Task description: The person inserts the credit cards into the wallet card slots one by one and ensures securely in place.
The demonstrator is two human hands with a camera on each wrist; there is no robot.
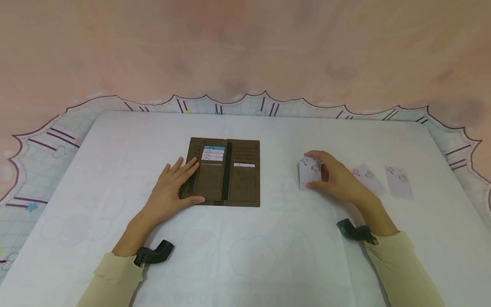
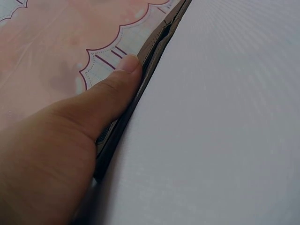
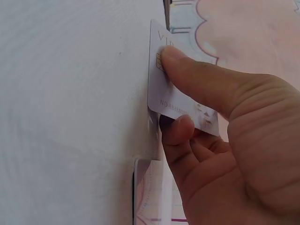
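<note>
A brown wallet (image 1: 226,172) lies open on the white table (image 1: 245,256), with several cards in its left slots and one in a right slot. My left hand (image 1: 172,187) rests flat on the wallet's left edge, fingers straight; in the left wrist view the thumb (image 2: 105,101) presses along the wallet's rim (image 2: 154,44). My right hand (image 1: 330,175) pinches a pale card (image 1: 308,172) between thumb and fingers, right of the wallet and tilted up off the table. The right wrist view shows this chip card (image 3: 176,96) under the thumb.
Two more pale cards (image 1: 368,178) (image 1: 399,182) lie flat on the table to the right of my right hand; one card (image 3: 147,192) shows below the hand in the right wrist view. A scallop-edged mat (image 1: 57,140) borders the table against a pink backdrop.
</note>
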